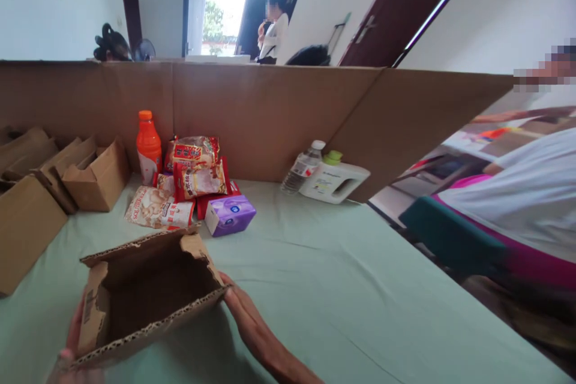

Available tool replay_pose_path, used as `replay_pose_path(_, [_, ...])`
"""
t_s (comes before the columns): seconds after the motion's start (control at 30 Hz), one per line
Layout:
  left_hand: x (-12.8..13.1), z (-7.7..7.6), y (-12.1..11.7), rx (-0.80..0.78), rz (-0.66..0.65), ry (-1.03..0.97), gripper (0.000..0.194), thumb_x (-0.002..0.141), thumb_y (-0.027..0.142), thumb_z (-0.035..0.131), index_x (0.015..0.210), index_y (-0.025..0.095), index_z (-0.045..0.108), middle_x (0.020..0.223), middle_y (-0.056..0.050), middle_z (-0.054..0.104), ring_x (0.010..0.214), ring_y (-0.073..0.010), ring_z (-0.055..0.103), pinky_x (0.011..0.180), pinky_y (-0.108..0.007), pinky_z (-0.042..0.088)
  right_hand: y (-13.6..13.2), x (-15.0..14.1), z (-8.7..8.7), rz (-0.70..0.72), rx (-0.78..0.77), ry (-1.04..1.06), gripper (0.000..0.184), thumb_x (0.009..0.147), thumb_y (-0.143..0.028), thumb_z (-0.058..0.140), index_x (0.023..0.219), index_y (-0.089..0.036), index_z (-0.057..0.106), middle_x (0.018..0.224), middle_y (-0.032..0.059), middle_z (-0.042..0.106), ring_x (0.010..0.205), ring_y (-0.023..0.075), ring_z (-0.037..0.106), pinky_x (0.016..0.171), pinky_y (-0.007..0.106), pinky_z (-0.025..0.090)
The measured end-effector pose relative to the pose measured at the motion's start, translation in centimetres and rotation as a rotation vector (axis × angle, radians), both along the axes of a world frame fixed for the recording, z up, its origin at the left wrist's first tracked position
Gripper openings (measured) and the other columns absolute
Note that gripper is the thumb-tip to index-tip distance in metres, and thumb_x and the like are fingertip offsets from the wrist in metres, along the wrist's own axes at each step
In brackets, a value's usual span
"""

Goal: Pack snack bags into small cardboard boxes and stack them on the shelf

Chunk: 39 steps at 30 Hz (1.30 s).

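An open brown cardboard box [148, 291] rests near the front edge of the pale green table [342, 264], its flaps up and its inside bare. My left hand [72, 342] grips the box's left side, mostly hidden behind the flap. My right hand [236, 303] lies along the box's right wall, fingers pressed against the cardboard. Just beyond the box lie snack packets [198, 177], a purple tissue pack [230, 214] and an orange drink bottle [148, 147].
Several empty cardboard boxes [96, 177] stand at the left. A water bottle [302, 168] and a white detergent jug [335, 180] lean on the tall cardboard partition [270, 114]. A seated person in white [531, 192] is at the right; another person [274, 27] stands by the doorway.
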<state>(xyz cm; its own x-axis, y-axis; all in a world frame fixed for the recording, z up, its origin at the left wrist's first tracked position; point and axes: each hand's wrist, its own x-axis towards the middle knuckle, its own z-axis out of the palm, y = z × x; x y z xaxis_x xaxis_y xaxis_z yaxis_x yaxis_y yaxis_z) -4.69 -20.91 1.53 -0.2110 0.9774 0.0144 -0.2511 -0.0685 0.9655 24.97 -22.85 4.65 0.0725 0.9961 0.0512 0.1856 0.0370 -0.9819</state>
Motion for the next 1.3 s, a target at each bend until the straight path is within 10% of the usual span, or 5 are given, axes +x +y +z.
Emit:
replay_pose_path(0.27, [10.6,3.3,5.3,-0.021,-0.225,-0.227,0.068,0.082,0.064,0.064,0.141,0.031,0.057,0.155,0.000,0.049,0.151,-0.0301,0.030,0.121,-0.039,0.035,-2.5,6.4,-4.2,-0.340,-0.065,0.077,0.065,0.096,-0.070,0.038,0.138,-0.028,0.064,0.146,0.0059,0.058,0.144,0.0303,0.043,0.122,0.052,0.026])
replay_pose_path(0.47, [7.7,2.4,6.4,-0.030,-0.333,-0.080,0.080,0.076,0.079,0.060,0.140,0.032,0.060,0.153,-0.002,0.051,0.147,-0.0364,0.037,0.118,-0.046,0.040,-2.6,6.1,-4.2,-0.313,-0.070,0.071,0.061,0.097,-0.068,0.039,0.135,-0.028,0.066,0.142,0.0082,0.061,0.138,0.0301,0.051,0.118,0.050,0.036])
replay_pose_path(0.7, [-0.1,2.5,7.0,0.089,-0.365,0.400,0.110,0.046,0.070,0.088,0.145,0.035,0.053,0.164,-0.002,0.033,0.152,-0.0454,0.019,0.120,-0.060,0.030,1.9,11.7,0.9,-0.195,0.209,-0.416,0.044,0.095,-0.046,0.057,0.136,-0.028,0.062,0.138,0.0118,0.064,0.123,0.0300,0.062,0.098,0.051,0.055])
replay_pose_path(1.0, [1.2,3.5,9.6,0.170,-0.528,0.511,0.122,0.047,0.034,0.094,0.155,0.033,0.036,0.165,-0.009,0.028,0.150,-0.0463,0.024,0.117,-0.063,0.025,15.9,12.9,7.6,0.172,0.184,-1.316,0.088,0.071,-0.018,0.080,0.150,-0.012,0.042,0.147,0.0208,0.053,0.140,0.0369,0.043,0.111,0.053,0.036])
replay_pose_path(1.3, [3.7,4.7,9.5,0.144,-0.761,0.319,0.120,0.062,0.053,0.088,0.160,0.027,0.024,0.161,-0.016,0.035,0.148,-0.0435,0.032,0.118,-0.059,0.032,10.3,14.3,10.6,-0.180,0.159,-1.138,0.055,0.079,-0.045,0.074,0.124,-0.015,0.060,0.109,0.0157,0.071,0.096,0.0354,0.068,0.082,0.050,0.054])
